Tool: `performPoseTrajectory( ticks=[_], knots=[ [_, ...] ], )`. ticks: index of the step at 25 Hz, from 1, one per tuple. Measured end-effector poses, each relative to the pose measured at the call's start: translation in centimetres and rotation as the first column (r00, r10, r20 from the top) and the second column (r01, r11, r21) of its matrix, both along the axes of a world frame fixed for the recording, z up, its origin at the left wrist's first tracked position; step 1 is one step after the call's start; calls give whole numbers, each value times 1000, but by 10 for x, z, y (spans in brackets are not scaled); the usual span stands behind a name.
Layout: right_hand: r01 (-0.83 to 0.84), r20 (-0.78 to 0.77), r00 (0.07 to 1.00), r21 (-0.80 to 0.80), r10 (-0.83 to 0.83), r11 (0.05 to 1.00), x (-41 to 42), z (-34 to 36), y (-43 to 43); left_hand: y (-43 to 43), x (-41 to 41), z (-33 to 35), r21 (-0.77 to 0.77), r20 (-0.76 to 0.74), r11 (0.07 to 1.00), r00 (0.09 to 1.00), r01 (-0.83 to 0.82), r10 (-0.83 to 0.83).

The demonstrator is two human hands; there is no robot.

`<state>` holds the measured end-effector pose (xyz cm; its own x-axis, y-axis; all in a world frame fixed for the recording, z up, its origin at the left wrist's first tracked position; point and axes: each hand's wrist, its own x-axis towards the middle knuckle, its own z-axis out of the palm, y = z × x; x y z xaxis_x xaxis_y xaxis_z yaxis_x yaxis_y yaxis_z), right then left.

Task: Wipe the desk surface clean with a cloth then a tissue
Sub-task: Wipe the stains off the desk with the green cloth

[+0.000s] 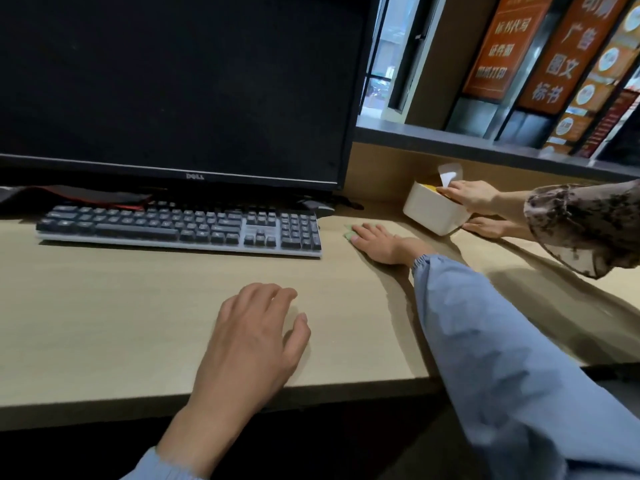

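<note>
My right hand (382, 244) lies flat on a small green cloth (349, 234), pressing it onto the light wooden desk (121, 306) just right of the keyboard. Only the cloth's left edge shows past my fingers. My left hand (256, 327) rests on the desk near the front edge, fingers loosely curled and holding nothing. A white tissue box (424, 211) stands tilted at the back right, with a tissue (449, 173) sticking up out of it. Another person's two hands (474, 197) hold that box, one on top and one beneath its right end.
A dark keyboard (180, 226) lies in front of a black Dell monitor (173, 84) that fills the upper left. A red and black item (86, 195) sits under the screen. A grey ledge (485, 143) and orange signs (502, 46) run behind the desk.
</note>
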<state>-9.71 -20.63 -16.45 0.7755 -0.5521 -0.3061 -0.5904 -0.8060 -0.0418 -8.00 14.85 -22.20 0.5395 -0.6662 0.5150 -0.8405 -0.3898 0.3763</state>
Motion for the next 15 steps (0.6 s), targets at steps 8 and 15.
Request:
performPoseTrajectory(
  ticks=[8,15],
  knots=[
    [89,-96,991,-37,-92,995,54,-1,-56,-3,-2,-2,36,6,997,998,-69,69],
    [-8,4,1000,-38,8,999,17,-4,-11,-1,-3,2,43,-32,998,998,-50,51]
  ],
)
